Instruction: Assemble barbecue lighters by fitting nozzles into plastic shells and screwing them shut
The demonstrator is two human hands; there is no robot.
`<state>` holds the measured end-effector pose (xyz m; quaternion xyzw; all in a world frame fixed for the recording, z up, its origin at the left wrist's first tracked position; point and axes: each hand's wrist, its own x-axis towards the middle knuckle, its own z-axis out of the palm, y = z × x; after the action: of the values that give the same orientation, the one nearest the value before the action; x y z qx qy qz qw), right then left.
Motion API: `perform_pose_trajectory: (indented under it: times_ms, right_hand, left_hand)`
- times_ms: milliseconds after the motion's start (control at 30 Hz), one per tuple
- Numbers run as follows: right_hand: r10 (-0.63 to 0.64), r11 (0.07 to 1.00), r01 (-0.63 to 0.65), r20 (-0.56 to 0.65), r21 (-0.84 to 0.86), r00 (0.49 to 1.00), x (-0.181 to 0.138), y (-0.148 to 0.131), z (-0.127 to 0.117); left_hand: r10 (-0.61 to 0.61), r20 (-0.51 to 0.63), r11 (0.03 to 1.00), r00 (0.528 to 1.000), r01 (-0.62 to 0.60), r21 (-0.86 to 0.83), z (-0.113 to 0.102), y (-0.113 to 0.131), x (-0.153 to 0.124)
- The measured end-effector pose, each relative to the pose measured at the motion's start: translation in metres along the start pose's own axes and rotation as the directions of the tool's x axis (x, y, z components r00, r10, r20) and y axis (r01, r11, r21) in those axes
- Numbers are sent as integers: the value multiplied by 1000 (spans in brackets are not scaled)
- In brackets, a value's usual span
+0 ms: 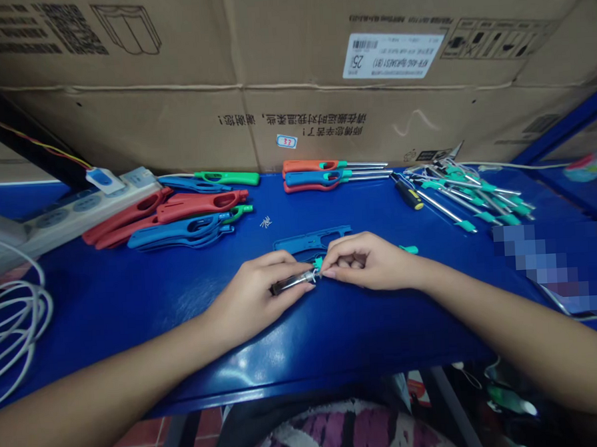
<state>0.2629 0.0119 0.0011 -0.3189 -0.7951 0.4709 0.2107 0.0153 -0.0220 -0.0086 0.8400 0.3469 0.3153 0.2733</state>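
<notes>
My left hand [262, 289] is closed around a dark, see-through lighter fuel tank [289, 283], tilted up toward the right. At the tank's right end, my right hand [360, 260] pinches with thumb and forefinger close to a whitish fitting; what exactly lies between the fingertips is too small to make out. A teal piece [318, 263] shows just behind the fingertips. Directly beyond both hands lies a blue lighter handle shell [304, 242], partly covered by them. Another teal tip [408, 250] sticks out past my right wrist.
Red handle shells [197, 205] and blue handle shells [179, 234] are piled at left, beside a power strip [72, 212]. Small screws [266, 222] lie mid-table. Assembled lighters [316, 180] rest at the back. A screwdriver [410, 194] and metal lighter tubes [477, 191] are at right, before a cardboard box [172, 103].
</notes>
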Motion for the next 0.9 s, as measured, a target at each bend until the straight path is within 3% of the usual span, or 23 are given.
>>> perform_pose_trajectory:
  times_ms: [900]
  right_hand:
    - [-25,999,24,-44,-22,999,1,-1,4]
  left_hand:
    - [-34,-14,999,999,34,-17,4,2,1]
